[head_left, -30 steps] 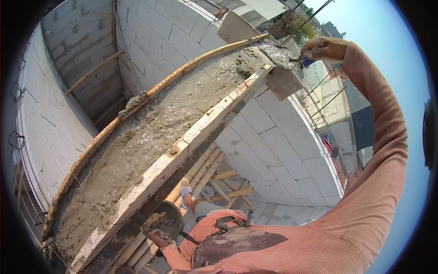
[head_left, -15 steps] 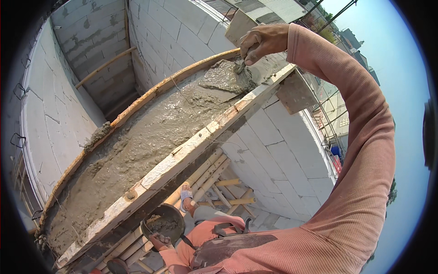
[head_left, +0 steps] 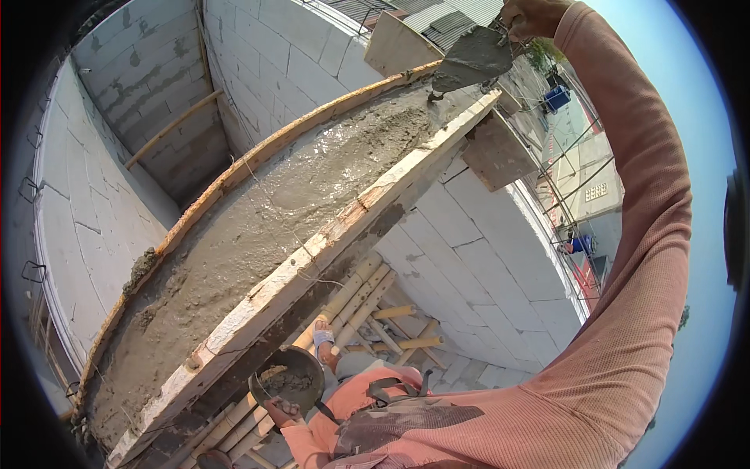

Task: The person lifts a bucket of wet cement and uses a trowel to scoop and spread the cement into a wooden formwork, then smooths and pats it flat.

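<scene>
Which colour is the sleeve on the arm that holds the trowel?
The sleeve is salmon pink, seen best in the head view.

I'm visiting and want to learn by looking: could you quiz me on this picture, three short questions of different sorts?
1. True or false: the right hand holds a grey, mortar-smeared metal trowel over the far end of the wet grey concrete.
2. What does the left hand hold? A) a hammer B) a round dark pan with mortar C) a brick
3. Fill in: the concrete lies between pale wooden form ___.

Key: 1 true; 2 B; 3 boards.
</scene>
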{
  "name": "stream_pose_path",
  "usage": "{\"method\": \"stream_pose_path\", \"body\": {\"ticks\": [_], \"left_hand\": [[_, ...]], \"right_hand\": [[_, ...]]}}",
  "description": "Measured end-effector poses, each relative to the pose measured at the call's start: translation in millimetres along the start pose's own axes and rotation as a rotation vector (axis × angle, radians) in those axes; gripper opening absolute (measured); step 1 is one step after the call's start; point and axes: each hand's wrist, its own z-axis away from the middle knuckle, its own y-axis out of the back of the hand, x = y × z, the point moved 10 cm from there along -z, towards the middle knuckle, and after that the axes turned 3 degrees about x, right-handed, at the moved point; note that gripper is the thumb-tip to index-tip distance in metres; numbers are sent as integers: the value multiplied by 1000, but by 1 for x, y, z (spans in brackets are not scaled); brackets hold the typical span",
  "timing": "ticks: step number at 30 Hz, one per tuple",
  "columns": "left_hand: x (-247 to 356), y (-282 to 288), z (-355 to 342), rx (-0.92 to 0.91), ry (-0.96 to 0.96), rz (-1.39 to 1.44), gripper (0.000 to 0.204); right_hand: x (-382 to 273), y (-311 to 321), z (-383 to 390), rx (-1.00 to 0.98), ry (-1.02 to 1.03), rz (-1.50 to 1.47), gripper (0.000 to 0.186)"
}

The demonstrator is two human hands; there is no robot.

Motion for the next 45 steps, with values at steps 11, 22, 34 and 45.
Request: {"method": "stream_pose_path", "body": {"ticks": [11,22,34,45], "left_hand": [[15,-29,35,-6,-43,-48,34],[29,-6,-2,-98,31,-28,31],[81,-5,0,-237,-19,-101,27],[104,28,-3,-256,23,-186,27]], "right_hand": [[-96,-26,32,2,191,-66,32],[-88,-39,174,-148,-350,-976,39],[-356,-10,184,229,5,-2811,48],[-361,-38,122,579,-403,-2773,36]]}}
